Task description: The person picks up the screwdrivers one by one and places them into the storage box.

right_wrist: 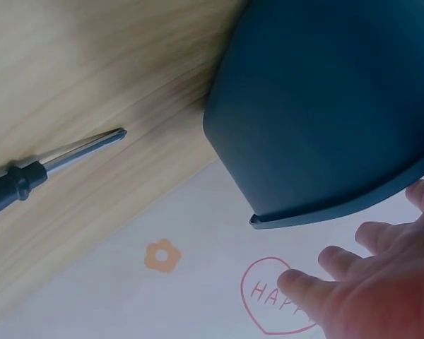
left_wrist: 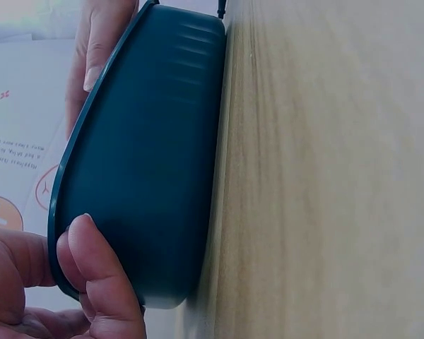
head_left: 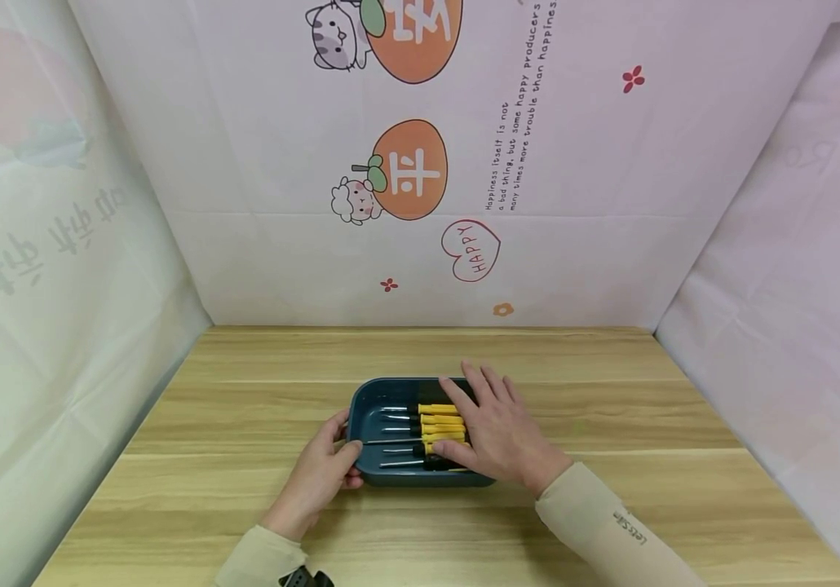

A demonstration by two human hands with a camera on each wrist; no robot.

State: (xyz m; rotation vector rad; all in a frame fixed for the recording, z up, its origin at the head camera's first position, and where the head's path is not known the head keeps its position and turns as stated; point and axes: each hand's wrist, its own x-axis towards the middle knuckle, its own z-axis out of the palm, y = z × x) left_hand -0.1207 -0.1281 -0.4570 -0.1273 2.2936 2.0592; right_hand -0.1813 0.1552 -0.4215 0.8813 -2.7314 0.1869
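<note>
A dark blue bin (head_left: 420,479) rests on the wooden table, holding several screwdrivers (head_left: 440,424) with yellow and black handles, shafts pointing left. My left hand (head_left: 324,473) grips the bin's left end, thumb over the rim and fingers curled against the outer wall, as the left wrist view also shows. Over the bin's right end lies my right hand (head_left: 504,432), its fingers spread and straight, hiding some of the handles. In the right wrist view those fingers stretch past the bin's rim. Another screwdriver (right_wrist: 28,180) with a dark handle lies on the table outside the bin.
The wooden table (head_left: 244,408) stretches around the bin. Behind it stands a printed white backdrop (head_left: 302,261), with pale cloth walls at the left (head_left: 60,367) and the right (head_left: 780,326). A dark watch (head_left: 302,577) shows at the left wrist.
</note>
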